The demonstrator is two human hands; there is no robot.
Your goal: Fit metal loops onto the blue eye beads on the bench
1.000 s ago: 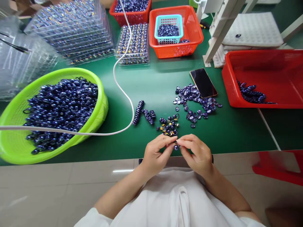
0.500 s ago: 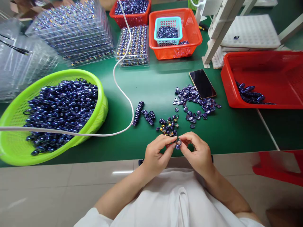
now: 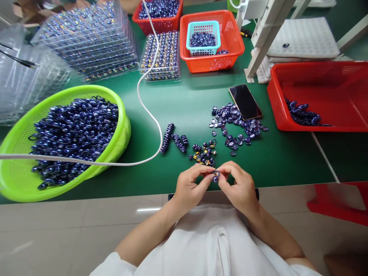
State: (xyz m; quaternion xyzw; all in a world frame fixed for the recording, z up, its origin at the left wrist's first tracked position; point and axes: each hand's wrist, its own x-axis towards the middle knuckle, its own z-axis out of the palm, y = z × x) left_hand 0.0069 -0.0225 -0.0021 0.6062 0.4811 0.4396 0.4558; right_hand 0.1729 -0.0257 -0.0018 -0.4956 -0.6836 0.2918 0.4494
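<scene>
Near the front edge of the green table [image 3: 184, 103], my left hand [image 3: 191, 186] and my right hand [image 3: 238, 186] meet, fingertips pinched on one small ring-shaped piece [image 3: 216, 177]. It is shiny dark blue, with a round ball on its lower side; the fingers hide part of it. Just beyond lies a small pile of dark blue and gold pieces [image 3: 205, 154]. To its left are short stacks of dark blue rings [image 3: 167, 138]. Loose round dark blue caps [image 3: 230, 114] are scattered farther back, beside a phone [image 3: 245, 102].
A green basket [image 3: 125, 128] heaped with dark blue pieces stands left, crossed by a white cable [image 3: 152, 115]. Behind are stacked clear trays [image 3: 115, 50] and an orange basket [image 3: 195, 66] holding a light blue one [image 3: 204, 50]. A red bin [image 3: 316, 76] and a metal post [image 3: 260, 46] are right.
Both hands stay at the same place, pinching the ring-shaped piece. The fingers have shifted only slightly around it, and the objects on the table have not moved.
</scene>
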